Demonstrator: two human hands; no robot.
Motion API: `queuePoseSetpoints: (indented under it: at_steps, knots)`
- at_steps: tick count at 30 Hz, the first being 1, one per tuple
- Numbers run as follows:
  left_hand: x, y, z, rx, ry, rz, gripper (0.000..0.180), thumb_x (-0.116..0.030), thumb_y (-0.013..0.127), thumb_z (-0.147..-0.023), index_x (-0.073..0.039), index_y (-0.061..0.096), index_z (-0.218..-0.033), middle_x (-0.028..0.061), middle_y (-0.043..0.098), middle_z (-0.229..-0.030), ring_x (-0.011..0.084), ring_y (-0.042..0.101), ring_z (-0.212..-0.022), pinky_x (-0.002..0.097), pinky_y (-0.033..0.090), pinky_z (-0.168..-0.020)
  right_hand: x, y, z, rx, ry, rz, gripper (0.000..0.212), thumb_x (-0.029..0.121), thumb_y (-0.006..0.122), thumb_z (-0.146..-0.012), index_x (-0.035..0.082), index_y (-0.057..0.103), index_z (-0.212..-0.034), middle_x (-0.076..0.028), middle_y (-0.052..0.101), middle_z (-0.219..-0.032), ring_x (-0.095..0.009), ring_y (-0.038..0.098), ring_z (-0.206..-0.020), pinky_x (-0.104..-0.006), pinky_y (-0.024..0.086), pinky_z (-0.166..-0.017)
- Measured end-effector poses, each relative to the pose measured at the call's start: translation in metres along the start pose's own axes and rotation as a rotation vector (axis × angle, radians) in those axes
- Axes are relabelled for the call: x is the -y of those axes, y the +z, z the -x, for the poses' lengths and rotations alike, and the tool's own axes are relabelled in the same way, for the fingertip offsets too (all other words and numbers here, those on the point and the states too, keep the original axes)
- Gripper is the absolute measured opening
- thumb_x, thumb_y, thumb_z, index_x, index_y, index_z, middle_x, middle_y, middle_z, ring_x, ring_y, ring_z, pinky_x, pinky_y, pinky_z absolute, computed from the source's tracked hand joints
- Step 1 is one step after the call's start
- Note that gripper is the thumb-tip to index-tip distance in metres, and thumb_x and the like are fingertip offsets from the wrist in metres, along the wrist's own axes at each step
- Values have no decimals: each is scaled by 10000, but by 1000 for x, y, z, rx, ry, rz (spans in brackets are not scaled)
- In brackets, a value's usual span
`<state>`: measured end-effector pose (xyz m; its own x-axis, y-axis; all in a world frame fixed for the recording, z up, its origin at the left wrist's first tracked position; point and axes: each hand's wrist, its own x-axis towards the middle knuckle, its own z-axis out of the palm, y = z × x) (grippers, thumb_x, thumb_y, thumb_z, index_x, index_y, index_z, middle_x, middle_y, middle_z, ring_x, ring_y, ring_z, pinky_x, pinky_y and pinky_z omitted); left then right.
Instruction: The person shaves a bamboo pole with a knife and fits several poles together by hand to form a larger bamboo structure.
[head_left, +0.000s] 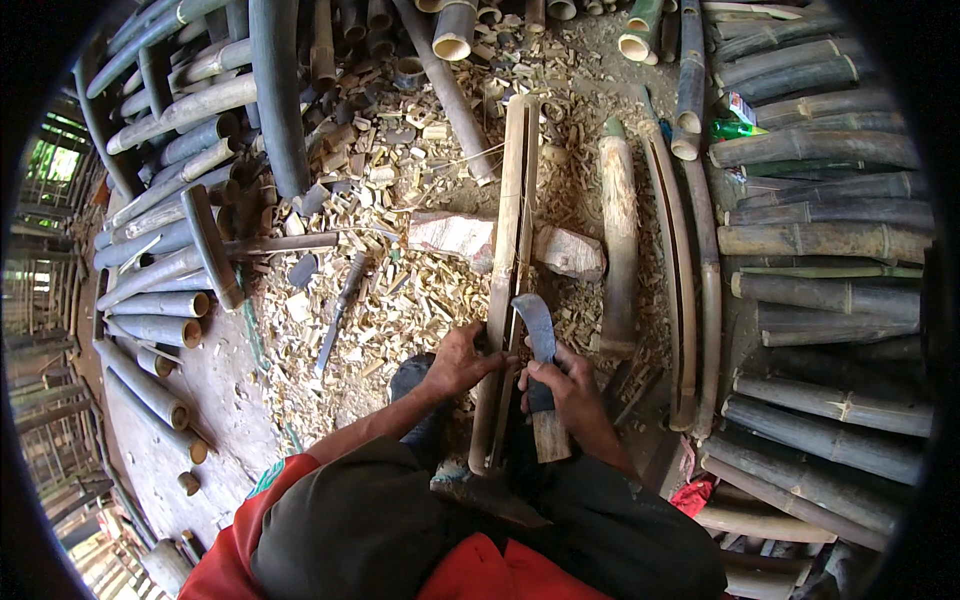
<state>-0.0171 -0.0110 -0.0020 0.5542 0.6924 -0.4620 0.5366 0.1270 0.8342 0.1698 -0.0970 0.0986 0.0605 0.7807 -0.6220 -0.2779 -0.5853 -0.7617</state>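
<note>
Between my legs a long split bamboo pole points away from me, a lengthwise gap running along it. My left hand is closed around its near part, thumb across the top. In my right hand is a hooked knife with a wide curved blade and a dark-wrapped wooden handle, its blade against or very near the pole's right edge. The pole rests across a rough pale wood log, which shows on both sides of it.
Wood chips cover the ground, with a long narrow tool lying on them at left. A partly shaved bamboo pole and a slit pole lie at right. Bamboo is stacked along the right and left.
</note>
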Motion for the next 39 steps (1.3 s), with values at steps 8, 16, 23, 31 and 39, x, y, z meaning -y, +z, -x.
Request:
queuePoseSetpoints:
  at_steps: [8, 16, 23, 31, 39]
  knots:
    - [-2, 3, -3, -59, 4, 2, 438, -303, 815, -781, 51, 678, -1002, 210, 705, -811, 322, 704, -756, 430, 553, -720, 11, 4, -26, -27, 5, -56, 190, 156, 600, -954, -6, 597, -1053, -93, 660, -767, -186, 646, -558, -335, 534, -514]
    - [-9, 0, -5, -25, -2, -67, 425, -318, 846, -788, 48, 695, -943, 191, 721, -820, 273, 715, -741, 414, 562, -696, 37, -22, -53, 85, 114, 70, 275, 133, 635, -925, -39, 587, -1134, -133, 677, -742, -235, 658, -522, -381, 543, -440]
    - [-1, 2, -6, -26, -4, -15, 506, -385, 837, -778, 32, 670, -1008, 220, 717, -884, 362, 715, -854, 453, 552, -773, 57, -20, -49, 94, 225, 133, 331, 181, 631, -938, -6, 579, -1206, -116, 677, -795, -223, 658, -555, -371, 552, -448]
    - [-12, -2, -3, -28, -37, 2, 507, -360, 840, -776, 56, 667, -1009, 227, 705, -866, 352, 702, -819, 448, 539, -737, 41, -10, -25, -23, 100, -68, 271, 165, 608, -951, 3, 596, -1167, -106, 674, -774, -203, 648, -534, -345, 515, -428]
    - [-2, 2, -7, -13, -37, 6, 503, -360, 851, -777, 42, 663, -1014, 231, 709, -869, 366, 718, -854, 458, 548, -757, 38, -14, -46, 24, 148, -6, 422, 145, 590, -956, -25, 548, -1339, -118, 663, -791, -214, 648, -534, -362, 547, -448]
